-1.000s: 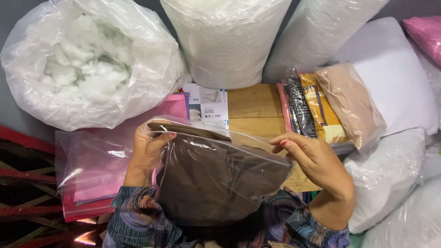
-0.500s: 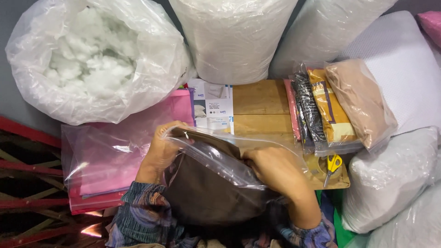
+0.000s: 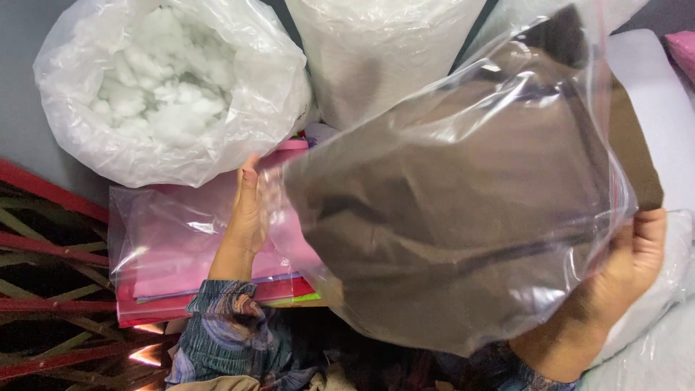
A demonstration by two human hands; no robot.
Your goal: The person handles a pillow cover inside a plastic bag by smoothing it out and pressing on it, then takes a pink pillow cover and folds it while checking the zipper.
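A clear plastic zip bag (image 3: 463,210) with folded dark brown fabric inside fills the middle and right of the head view, lifted close to the camera. My left hand (image 3: 247,210) grips its left edge, fingers up along the plastic. At the lower right, my right hand (image 3: 622,268) holds the bag's right side, partly seen through the plastic. The bag hides the wooden surface and the packets behind it.
An open plastic sack of white fibre stuffing (image 3: 170,87) stands at the upper left. Another white-filled sack (image 3: 376,51) is at the top middle. Pink sheets in a clear bag (image 3: 170,246) lie under my left hand. Red metal bars (image 3: 51,289) run at the left.
Both hands have raised the bag of brown fabric up and to the right, toward the camera. It now covers the wooden board and packets seen before.
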